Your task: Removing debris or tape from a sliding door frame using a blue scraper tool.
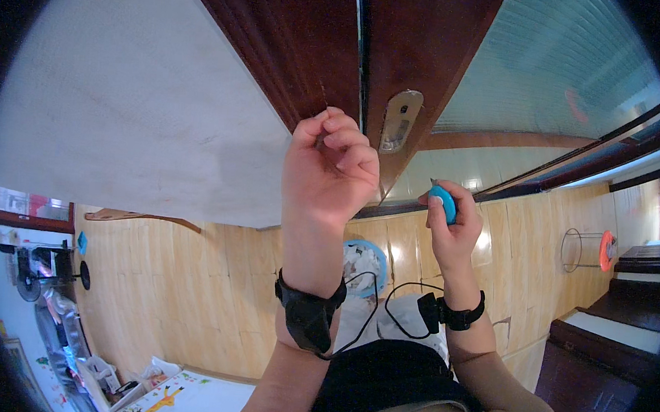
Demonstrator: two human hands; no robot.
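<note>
Both wrists wore black straps with a cable. Left hand was fisted against the door edge, contents unclear. Right hand pinched a blue tool (near the latch plate); a loose grip risked dropping it.

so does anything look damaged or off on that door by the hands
Nothing stands out as damaged. The left hand is fisted against the dark wooden door beside the metal latch plate; the right hand holds a small blue tool.
</note>
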